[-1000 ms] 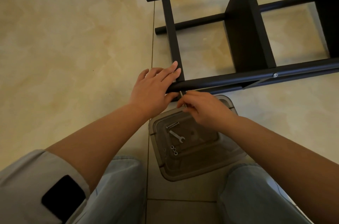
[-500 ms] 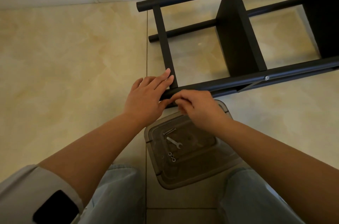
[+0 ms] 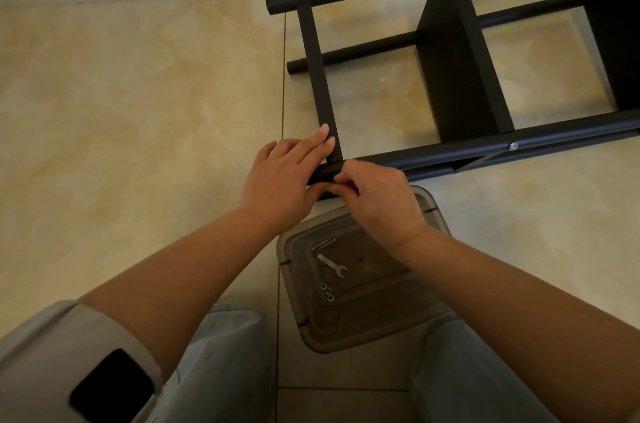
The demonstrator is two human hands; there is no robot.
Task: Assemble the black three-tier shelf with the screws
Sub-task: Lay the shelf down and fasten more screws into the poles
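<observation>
Beige floor tiles fill the frame; the black shelf lies on its side, upper right. Your left hand lies fingers straight across its near corner; your right hand pinches something small, hidden, against the near pole, above the plastic tray at centre
</observation>
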